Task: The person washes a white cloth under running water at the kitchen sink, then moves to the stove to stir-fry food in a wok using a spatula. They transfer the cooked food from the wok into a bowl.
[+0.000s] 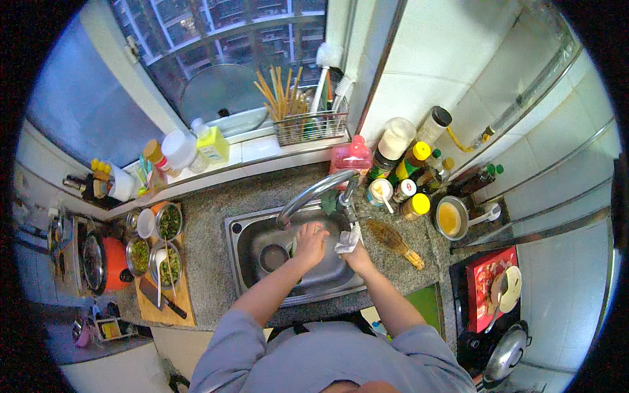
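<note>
Below me is a stainless steel sink (314,290) set into a granite counter, with a curved chrome faucet (314,189) over it. My left hand (310,243) hangs over the basin under the spout, fingers spread and slightly bent; a bit of something green shows beside it, too small to name. My right hand (355,253) grips a crumpled white cloth (348,240) at the sink's right edge, just under the faucet's base. A round drain strainer (273,258) lies in the basin, left of my left hand. A straw whisk brush (393,240) rests on the counter to the right.
Left are a wooden cutting board (184,309) with a cleaver (157,297), several bowls of chopped greens (168,221), and a red pot (115,263). Seasoning jars (415,206) and a pink bottle (351,157) stand behind the faucet. A saucepan (451,218) and stove (459,294) are at right.
</note>
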A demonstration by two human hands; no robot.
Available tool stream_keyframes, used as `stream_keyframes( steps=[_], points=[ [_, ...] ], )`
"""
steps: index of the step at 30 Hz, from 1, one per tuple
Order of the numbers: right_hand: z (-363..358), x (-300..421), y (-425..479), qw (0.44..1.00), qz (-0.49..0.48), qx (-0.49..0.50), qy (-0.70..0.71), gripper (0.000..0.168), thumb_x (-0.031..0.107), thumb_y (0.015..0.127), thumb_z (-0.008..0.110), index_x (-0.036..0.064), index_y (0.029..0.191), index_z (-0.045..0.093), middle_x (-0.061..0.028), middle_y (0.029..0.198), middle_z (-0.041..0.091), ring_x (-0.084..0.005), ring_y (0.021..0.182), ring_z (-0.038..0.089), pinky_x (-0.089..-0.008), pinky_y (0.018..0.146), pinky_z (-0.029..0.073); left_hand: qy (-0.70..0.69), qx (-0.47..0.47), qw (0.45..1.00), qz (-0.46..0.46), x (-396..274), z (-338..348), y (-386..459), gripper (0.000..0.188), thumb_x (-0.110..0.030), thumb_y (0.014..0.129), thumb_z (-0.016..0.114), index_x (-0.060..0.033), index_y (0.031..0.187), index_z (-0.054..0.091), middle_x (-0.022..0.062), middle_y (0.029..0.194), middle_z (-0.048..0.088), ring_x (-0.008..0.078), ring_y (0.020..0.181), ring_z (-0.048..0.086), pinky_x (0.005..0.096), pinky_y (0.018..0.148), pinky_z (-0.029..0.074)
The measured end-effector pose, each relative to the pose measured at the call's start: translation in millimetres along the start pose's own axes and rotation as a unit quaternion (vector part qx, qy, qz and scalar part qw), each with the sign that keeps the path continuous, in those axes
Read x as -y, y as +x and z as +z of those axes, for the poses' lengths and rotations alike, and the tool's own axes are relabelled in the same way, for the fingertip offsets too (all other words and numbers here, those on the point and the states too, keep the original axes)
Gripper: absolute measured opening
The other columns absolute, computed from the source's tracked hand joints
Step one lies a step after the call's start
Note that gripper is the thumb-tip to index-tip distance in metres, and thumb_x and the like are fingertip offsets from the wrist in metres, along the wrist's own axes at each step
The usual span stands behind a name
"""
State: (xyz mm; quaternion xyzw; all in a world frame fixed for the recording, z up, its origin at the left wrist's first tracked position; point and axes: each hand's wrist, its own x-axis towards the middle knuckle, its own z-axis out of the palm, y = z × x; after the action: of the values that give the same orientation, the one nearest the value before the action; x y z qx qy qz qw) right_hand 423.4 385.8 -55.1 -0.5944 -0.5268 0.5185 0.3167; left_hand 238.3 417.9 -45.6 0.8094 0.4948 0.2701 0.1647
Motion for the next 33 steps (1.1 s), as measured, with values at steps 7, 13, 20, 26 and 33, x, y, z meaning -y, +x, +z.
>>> stream_keyframes(
  steps=[7,13,20,26,33],
  points=[
    [-4.4,-58.5,-25.5,0.994,0.022,0.072,0.077,0.063,0.006,0.075,0.067,0.003,0.133,0.043,-0.0115,0.123,0.057,-0.0209,0.112,0.055,-0.0310,0.096,0.042,0.217,0.090,0.971,-0.037,44.3,73.7,49.9,0.036,-0.016,0.083,0.056,-0.0139,0.118,0.061,0.0088,0.133,0.042,0.0285,0.121,0.039,0.0481,0.096,0.032],
    [-9.6,-42.2,-24.0,0.996,0.010,0.073,0.047,0.056,0.002,0.075,0.067,0.000,0.128,0.048,-0.0071,0.115,0.060,-0.0169,0.104,0.057,-0.0300,0.088,0.046,0.268,0.258,0.922,-0.102,46.4,25.1,82.2,0.047,-0.026,0.086,0.056,-0.0017,0.126,0.050,0.0142,0.129,0.048,0.0338,0.118,0.046,0.0494,0.097,0.036],
    [14.7,-29.1,7.3,0.998,-0.010,-0.066,0.023,0.054,0.004,0.068,0.074,0.000,0.116,0.048,-0.0098,0.109,0.059,-0.0207,0.102,0.058,-0.0324,0.090,0.045,0.159,-0.102,0.968,-0.168,72.6,19.6,70.7,0.024,-0.023,0.080,0.063,-0.0084,0.099,0.062,0.0144,0.112,0.055,0.0342,0.105,0.053,0.0423,0.088,0.042],
    [27.2,-37.3,30.9,0.976,-0.007,-0.073,-0.206,0.082,0.025,0.061,0.082,-0.007,0.124,0.039,-0.0234,0.123,0.048,-0.0406,0.120,0.040,-0.0496,0.099,0.036,-0.510,0.049,0.800,-0.313,-28.0,40.8,2.1,0.038,-0.035,0.094,0.055,-0.0025,0.115,0.056,0.0081,0.109,0.060,0.0196,0.096,0.059,0.0369,0.081,0.049],
    [0.5,-5.9,-0.9,0.989,-0.021,0.047,0.137,0.072,-0.006,0.083,0.058,0.008,0.144,0.023,-0.0131,0.133,0.041,-0.0267,0.118,0.047,-0.0357,0.092,0.046,-0.413,-0.114,0.832,-0.352,44.9,81.2,39.1,0.039,-0.030,0.094,0.052,-0.0014,0.120,0.053,0.0114,0.105,0.063,0.0220,0.098,0.060,0.0337,0.084,0.046]
  ],
)
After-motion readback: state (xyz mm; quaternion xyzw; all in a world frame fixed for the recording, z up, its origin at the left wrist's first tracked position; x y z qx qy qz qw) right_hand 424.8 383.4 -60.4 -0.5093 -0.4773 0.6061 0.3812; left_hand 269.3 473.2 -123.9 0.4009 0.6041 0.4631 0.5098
